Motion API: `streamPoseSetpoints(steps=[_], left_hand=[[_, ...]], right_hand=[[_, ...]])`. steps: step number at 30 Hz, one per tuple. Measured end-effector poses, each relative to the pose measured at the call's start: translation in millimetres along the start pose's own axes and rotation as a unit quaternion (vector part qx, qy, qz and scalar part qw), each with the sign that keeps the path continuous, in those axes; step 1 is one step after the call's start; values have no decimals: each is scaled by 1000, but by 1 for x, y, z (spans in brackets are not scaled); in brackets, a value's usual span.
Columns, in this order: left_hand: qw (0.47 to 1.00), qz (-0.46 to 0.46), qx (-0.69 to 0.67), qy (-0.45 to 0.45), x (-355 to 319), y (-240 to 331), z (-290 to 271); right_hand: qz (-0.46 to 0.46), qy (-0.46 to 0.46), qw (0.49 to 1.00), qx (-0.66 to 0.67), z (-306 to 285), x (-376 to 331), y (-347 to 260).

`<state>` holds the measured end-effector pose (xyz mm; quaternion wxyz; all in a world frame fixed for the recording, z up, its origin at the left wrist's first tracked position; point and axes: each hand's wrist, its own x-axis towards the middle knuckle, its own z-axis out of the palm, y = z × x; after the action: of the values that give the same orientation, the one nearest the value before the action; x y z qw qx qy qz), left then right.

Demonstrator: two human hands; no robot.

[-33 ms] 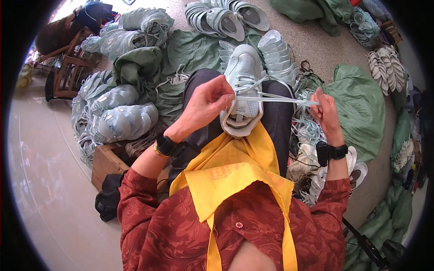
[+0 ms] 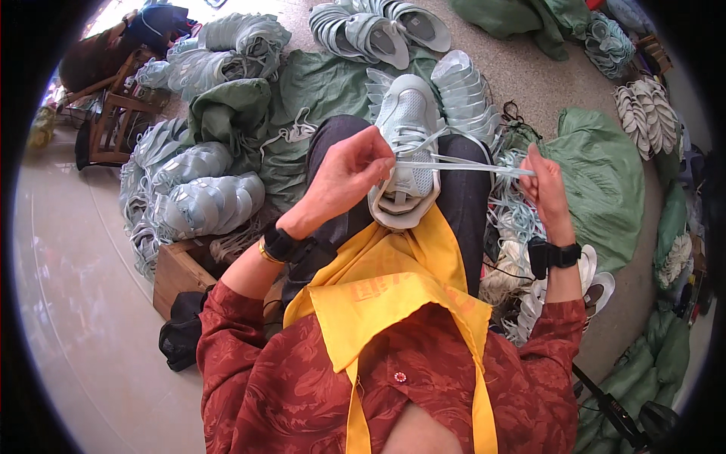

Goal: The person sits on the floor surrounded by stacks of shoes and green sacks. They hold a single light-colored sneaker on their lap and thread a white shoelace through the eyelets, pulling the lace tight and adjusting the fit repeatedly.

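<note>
A pale grey-green shoe upper (image 2: 407, 113) with a mesh front rests between my knees, toe pointing away, its sole side not visible. A pale flat shoelace (image 2: 476, 167) crosses its lacing and runs taut to the right. My right hand (image 2: 546, 189) is closed on the lace's far stretch, out beside my right knee, thumb up. At the upper's left eyelet edge, my left hand (image 2: 354, 168) pinches the other end of that stretch; its fingertips partly hide the grip. Another stretch of lace loops from the upper over my right knee.
Nested stacks of similar uppers (image 2: 212, 204) lie left of my legs and beyond the shoe (image 2: 465, 94). A wooden box (image 2: 181, 280) stands by my left elbow. Green sacks (image 2: 601, 181) and bundled laces (image 2: 518, 219) lie at the right. A wooden chair (image 2: 117, 113) stands far left.
</note>
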<state>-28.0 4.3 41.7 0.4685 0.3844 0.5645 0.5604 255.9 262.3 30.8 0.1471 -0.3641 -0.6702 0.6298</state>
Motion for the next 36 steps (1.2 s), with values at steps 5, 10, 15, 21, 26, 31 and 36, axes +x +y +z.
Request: streamPoseSetpoints(steps=[5, 10, 15, 21, 26, 31, 36], left_hand=[[994, 39, 102, 19, -1, 11, 13], [985, 73, 156, 23, -4, 25, 24], [985, 82, 153, 22, -6, 19, 20], [938, 130, 313, 68, 5, 10, 22], [888, 213, 398, 91, 22, 0, 23], [885, 229, 394, 95, 31, -11, 17], [935, 177, 285, 112, 29, -15, 12]], right_hand=[[-117, 67, 953, -270, 62, -9, -48], [-27, -172, 982, 70, 135, -16, -82], [-65, -180, 981, 28, 145, -9, -61], [-235, -53, 941, -238, 142, -9, -55], [-249, -7, 925, -287, 147, -7, -54], [-281, 22, 906, -315, 151, -4, -45], [-255, 9, 910, -326, 150, -1, -49]])
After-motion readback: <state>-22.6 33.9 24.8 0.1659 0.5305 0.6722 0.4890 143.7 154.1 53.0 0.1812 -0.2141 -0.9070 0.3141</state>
